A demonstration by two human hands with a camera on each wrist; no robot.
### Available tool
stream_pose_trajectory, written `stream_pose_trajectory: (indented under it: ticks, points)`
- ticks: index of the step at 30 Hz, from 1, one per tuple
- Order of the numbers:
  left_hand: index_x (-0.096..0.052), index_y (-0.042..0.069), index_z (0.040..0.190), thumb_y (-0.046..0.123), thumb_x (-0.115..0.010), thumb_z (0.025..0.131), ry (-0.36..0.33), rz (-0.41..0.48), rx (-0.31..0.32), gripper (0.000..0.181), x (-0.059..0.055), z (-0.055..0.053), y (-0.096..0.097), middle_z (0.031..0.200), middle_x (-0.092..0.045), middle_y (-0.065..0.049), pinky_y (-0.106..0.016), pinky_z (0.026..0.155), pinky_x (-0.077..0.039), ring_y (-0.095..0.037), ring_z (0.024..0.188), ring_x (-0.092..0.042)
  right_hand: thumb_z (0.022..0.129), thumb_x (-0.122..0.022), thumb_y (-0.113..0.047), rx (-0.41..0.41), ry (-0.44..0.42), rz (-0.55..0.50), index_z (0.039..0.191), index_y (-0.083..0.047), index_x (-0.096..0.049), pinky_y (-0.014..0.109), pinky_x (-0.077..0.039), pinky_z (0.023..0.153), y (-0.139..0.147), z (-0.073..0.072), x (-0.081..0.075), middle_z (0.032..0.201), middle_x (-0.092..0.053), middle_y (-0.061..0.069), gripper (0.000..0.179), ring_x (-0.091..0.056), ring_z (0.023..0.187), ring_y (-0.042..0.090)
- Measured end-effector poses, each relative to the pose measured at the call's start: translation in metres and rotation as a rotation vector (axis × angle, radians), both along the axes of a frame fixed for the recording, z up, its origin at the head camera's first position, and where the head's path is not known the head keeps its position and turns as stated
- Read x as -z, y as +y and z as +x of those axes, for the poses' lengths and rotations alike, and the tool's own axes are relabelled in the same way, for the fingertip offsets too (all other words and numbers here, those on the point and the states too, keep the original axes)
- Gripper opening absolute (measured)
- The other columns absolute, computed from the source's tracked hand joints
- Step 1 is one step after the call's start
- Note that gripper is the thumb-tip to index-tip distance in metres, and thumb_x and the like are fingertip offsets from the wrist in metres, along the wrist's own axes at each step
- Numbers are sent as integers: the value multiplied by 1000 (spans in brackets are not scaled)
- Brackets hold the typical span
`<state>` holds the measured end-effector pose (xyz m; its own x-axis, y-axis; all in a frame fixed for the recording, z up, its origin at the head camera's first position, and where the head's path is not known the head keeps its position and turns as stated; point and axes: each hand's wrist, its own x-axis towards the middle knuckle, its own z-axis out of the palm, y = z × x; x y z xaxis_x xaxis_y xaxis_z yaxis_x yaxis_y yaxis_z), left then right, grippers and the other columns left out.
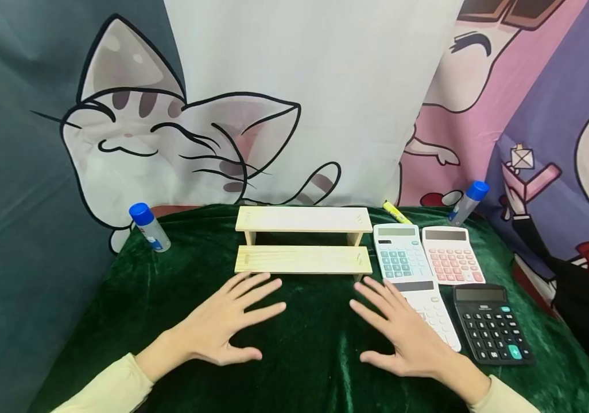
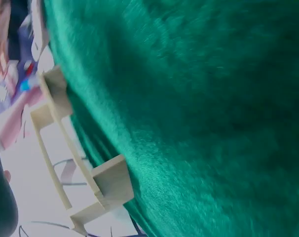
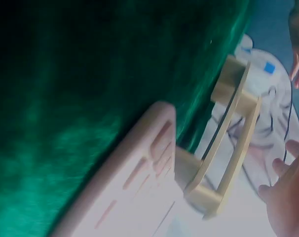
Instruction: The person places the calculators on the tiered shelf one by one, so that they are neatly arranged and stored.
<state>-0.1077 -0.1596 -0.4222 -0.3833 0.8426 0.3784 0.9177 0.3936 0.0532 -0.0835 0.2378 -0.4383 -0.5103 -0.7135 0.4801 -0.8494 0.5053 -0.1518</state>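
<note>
Both hands hover palm-down with fingers spread, holding nothing. My left hand (image 1: 222,321) is in front of the left end of a two-step wooden rack (image 1: 302,261), its fingertips close to the lower board in the head view. My right hand (image 1: 403,330) overlaps a white calculator (image 1: 436,312). Behind that one lies a white calculator with teal keys (image 1: 400,258); a white one with pink keys (image 1: 452,255) is to its right. A black calculator (image 1: 493,327) lies further right of the hand. In the right wrist view the rack (image 3: 233,138) stands beyond a pale calculator's edge (image 3: 134,173).
A blue-capped grey bottle (image 1: 152,229) stands at the back left, another blue-capped bottle (image 1: 467,203) at the back right. A yellow marker (image 1: 396,212) lies behind the calculators. Dark green velvet cloth (image 1: 305,355) covers the table; a cartoon-printed curtain (image 1: 315,69) hangs behind.
</note>
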Motion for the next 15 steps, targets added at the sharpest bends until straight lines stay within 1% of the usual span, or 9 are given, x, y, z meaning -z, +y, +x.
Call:
stream_pose_trajectory:
  ticks: [3,5,9,10,12,15]
  points:
    - [-31,30,157,58,-69,85,-63,33,-102,86,1,-5,0,167,-19,-5,-54,122,-11,-35,152,-21,88,-68,-56,143,-46,7,153,-12,-41,39,-3,127,10,2,1,162,-31,15,83,-26,149,36]
    - [-31,30,157,55,-69,86,-129,60,-183,84,4,-8,0,168,-18,-6,-58,122,-10,-36,152,-18,86,-71,-55,237,-84,11,155,-15,-37,34,-1,127,15,3,3,163,-28,12,87,-23,151,32]
    - [-32,30,156,48,-68,91,-278,140,-358,77,11,-15,1,168,-14,-4,-63,121,-9,-36,154,-11,80,-79,-51,399,-158,-15,157,-19,-32,29,-1,126,20,5,9,164,-27,12,96,-22,151,29]
    - [-32,31,157,48,-67,92,-315,162,-396,76,14,-17,1,169,-12,-3,-65,120,-11,-34,154,-9,78,-80,-51,436,-175,-28,158,-20,-31,32,-4,127,20,6,11,163,-27,13,98,-23,151,31]
    - [-30,32,157,48,-66,93,-387,216,-460,75,19,-21,2,169,-10,-2,-68,118,-15,-33,154,-6,77,-82,-49,504,-219,-61,158,-21,-28,43,-13,126,22,7,13,163,-26,14,102,-25,148,34]
    - [-25,34,158,51,-64,94,-529,324,-547,77,26,-29,3,169,-5,0,-70,114,-21,-33,154,-5,78,-82,-49,606,-306,-105,160,-25,-22,62,-23,117,26,10,13,164,-21,14,105,-24,146,40]
